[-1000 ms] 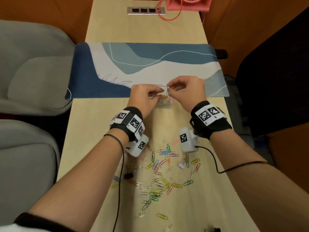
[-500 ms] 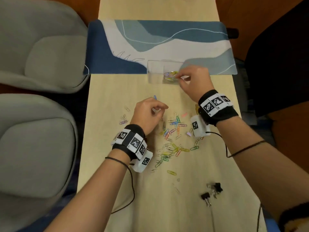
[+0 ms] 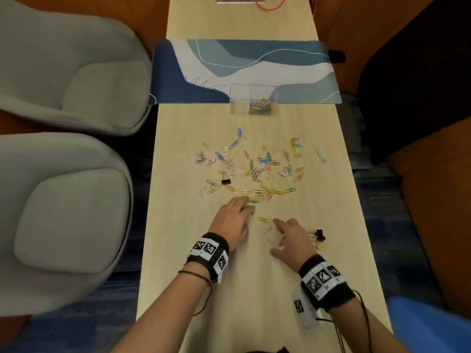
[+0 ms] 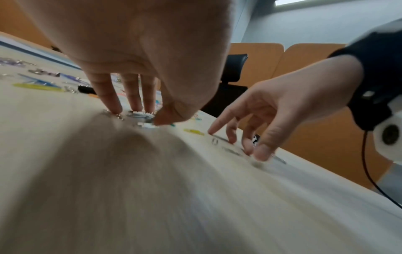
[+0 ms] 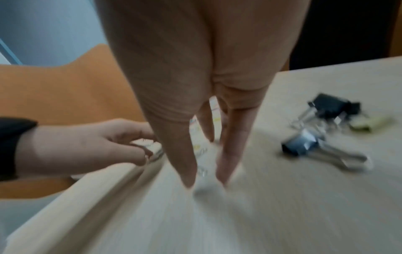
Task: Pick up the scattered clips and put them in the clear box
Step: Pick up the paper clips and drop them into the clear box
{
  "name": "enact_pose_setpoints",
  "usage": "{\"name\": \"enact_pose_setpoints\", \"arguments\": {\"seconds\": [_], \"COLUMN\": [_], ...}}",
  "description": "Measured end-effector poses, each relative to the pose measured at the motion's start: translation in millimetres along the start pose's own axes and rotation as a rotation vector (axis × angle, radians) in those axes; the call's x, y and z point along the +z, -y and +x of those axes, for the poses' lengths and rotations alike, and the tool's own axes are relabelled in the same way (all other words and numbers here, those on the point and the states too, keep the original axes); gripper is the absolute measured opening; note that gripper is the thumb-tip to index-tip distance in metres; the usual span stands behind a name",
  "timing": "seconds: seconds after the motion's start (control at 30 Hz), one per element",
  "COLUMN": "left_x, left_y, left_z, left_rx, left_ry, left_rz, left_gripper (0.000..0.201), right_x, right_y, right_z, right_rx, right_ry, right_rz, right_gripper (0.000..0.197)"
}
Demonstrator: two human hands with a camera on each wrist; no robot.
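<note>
Since the clips (image 3: 261, 219) lie thin, light and slippery, edges must be pinched; left hand (image 3: 233, 222) fingertips (image 4: 114, 107) gather some, right hand (image 3: 293, 240) is spread, empty.

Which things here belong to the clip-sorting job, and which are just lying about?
Job:
scattered clips
clear box
left hand
right hand

Lying about:
blue desk mat
grey chairs
orange cable

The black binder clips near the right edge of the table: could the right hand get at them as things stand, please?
Probably yes. The black binder clips lie on bare table just beside the right hand, with nothing between them. Its fingers are spread over small silver clips and hold nothing, so a short sideways reach should do.
</note>
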State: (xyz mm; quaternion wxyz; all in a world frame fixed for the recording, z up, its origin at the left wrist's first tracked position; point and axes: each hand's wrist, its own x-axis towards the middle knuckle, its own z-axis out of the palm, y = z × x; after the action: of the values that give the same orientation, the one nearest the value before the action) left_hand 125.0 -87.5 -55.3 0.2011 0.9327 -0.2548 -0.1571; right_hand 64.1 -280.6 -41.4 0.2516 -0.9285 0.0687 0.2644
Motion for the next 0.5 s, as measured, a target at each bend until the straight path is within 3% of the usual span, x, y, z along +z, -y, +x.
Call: {"name": "enact_pose_setpoints", "arguments": {"seconds": [0.17, 0.3, 0.5], "left_x": [17.3, 19.5, 12.4], "left_y": [-1.5, 0.6, -4.3], "left_z": [-23.0, -24.4, -21.5], "left_rx": [-0.045, -0.104, -0.153], "left_ry": [-0.091, -0.199, -0.252], "left_rz": [-0.090, -0.171, -0.228], "left_gripper": [0.041, 0.023, 0.022], "right_x": [31.7, 32.3, 10.3], "right_y": [7.6, 17.2, 18.1], "right_z": [13.9, 32.4, 55.4], "right_rx": [-0.076, -0.117, -0.120], "right_ry": [-0.295, -0.383, -0.406], "right_rz": [0.188, 0.233, 0.206], "right_gripper": [0.042, 0.018, 0.021]}}
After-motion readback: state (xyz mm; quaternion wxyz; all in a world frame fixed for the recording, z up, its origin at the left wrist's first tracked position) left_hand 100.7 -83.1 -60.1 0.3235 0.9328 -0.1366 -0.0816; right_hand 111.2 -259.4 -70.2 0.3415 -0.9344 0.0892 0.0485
